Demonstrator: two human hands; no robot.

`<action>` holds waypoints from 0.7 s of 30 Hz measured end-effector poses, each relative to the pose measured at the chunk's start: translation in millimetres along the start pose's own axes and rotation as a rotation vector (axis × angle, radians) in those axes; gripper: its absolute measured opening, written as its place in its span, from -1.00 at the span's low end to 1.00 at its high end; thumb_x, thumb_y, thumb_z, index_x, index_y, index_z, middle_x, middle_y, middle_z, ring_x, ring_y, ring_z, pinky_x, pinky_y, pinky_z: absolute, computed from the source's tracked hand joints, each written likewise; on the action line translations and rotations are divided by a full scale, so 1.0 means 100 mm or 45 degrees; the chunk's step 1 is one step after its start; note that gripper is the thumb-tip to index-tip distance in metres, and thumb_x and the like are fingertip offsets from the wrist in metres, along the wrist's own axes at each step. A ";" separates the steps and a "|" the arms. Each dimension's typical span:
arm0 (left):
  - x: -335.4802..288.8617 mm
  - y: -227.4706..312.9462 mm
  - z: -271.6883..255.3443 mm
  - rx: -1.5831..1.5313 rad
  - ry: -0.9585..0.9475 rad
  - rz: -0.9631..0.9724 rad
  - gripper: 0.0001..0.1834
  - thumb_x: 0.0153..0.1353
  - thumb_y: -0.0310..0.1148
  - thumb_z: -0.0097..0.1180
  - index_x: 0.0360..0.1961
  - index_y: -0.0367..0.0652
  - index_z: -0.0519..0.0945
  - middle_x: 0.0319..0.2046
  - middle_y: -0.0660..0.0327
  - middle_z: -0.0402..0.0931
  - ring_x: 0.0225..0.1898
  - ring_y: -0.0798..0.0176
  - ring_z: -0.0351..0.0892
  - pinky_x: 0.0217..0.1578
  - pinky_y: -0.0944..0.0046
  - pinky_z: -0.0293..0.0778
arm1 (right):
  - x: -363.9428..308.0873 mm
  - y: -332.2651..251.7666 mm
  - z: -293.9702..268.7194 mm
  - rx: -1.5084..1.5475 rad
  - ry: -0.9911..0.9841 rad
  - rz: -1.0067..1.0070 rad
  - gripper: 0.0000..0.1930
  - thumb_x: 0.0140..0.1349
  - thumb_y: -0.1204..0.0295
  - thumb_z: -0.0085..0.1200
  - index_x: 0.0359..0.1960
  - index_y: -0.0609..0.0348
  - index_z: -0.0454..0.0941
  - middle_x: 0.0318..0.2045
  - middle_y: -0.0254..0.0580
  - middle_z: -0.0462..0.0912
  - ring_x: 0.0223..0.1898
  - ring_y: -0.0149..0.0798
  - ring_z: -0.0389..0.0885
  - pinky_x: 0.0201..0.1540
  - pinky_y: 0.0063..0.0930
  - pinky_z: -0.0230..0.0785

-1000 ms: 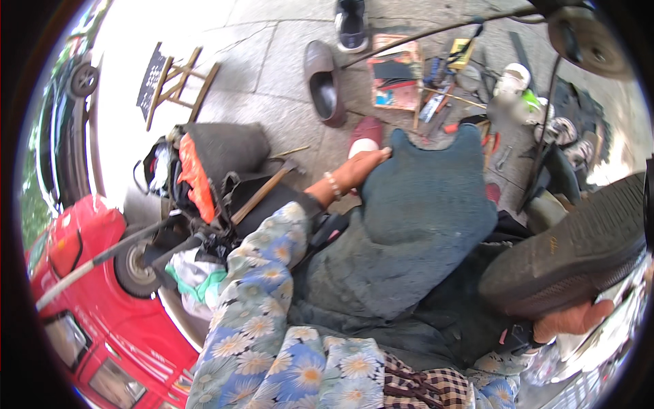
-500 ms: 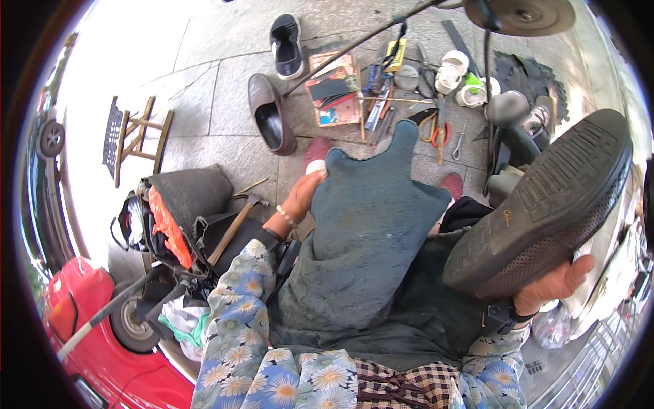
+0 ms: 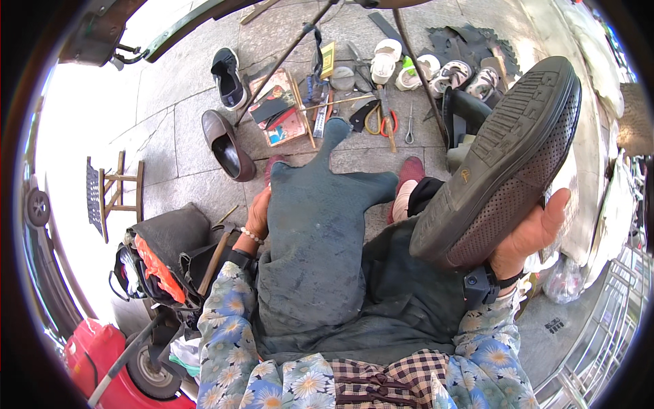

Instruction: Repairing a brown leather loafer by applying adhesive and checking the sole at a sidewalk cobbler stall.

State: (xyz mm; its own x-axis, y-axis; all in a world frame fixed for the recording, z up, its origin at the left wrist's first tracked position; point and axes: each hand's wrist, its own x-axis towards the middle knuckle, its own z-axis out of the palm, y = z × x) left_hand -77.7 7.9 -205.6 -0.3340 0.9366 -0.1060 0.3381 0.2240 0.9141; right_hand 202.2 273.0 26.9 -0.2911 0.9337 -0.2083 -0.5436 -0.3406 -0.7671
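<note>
In my right hand is a brown slip-on shoe with perforated sides, its dark ridged sole turned up toward me. The thumb sticks out beside the shoe, and the other fingers are mostly hidden behind it. A worn dark green lap cloth lies across my legs, its far edge ending in pointed flaps. My left hand, with a beaded bracelet at the wrist, grips the left edge of this cloth; its fingertips are out of sight. Another brown slip-on shoe stands on the paving ahead.
Scissors, knives and other tools lie ahead near a red box. Beyond them are a dark sneaker and white clogs. At left are a hammer, a bag and a stool. Metal rods cross overhead.
My view has swung right, so most things sit further left. The cloth's far edge has changed shape, with one flap narrower. The right hand keeps hold of the shoe.
</note>
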 end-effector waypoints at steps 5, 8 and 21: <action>0.04 -0.21 -0.19 -0.790 -0.015 -0.593 -0.66 0.12 -0.48 0.05 -0.05 -0.29 0.44 -0.22 0.06 0.55 -0.22 0.22 0.56 -0.17 0.31 0.45 | -0.04 -0.13 -0.09 0.113 -0.106 -0.027 -0.26 0.20 -0.13 -0.19 0.13 0.36 0.21 0.01 0.10 0.41 -0.03 0.00 0.46 0.03 -0.13 0.34; 0.39 0.25 -0.66 0.420 -0.268 -0.275 -0.70 0.13 -0.42 0.06 -0.10 -0.30 0.49 -0.31 0.18 0.56 -0.29 0.36 0.52 -0.20 0.36 0.45 | -0.07 -0.21 -0.15 0.076 -0.104 -0.027 -0.23 0.18 -0.16 -0.20 0.13 0.36 0.22 -0.01 0.10 0.42 -0.05 -0.01 0.47 0.01 -0.14 0.35; 2.43 2.52 0.53 0.331 -0.749 -0.129 -0.65 0.16 -0.26 0.07 -0.10 -0.27 0.51 -0.34 0.24 0.56 -0.36 0.45 0.54 -0.36 0.45 0.45 | 0.10 -0.48 -0.61 0.362 0.034 -0.024 -0.30 0.20 -0.09 -0.16 0.14 0.32 0.24 0.03 0.14 0.41 0.00 0.04 0.45 0.06 -0.07 0.33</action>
State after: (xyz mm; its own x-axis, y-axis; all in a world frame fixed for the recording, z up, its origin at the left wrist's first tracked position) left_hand -27.5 306.2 -21.7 0.1375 0.8821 -0.4506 0.5566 0.3074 0.7718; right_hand 273.6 305.8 24.4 -0.2599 0.9416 -0.2142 -0.7489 -0.3365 -0.5709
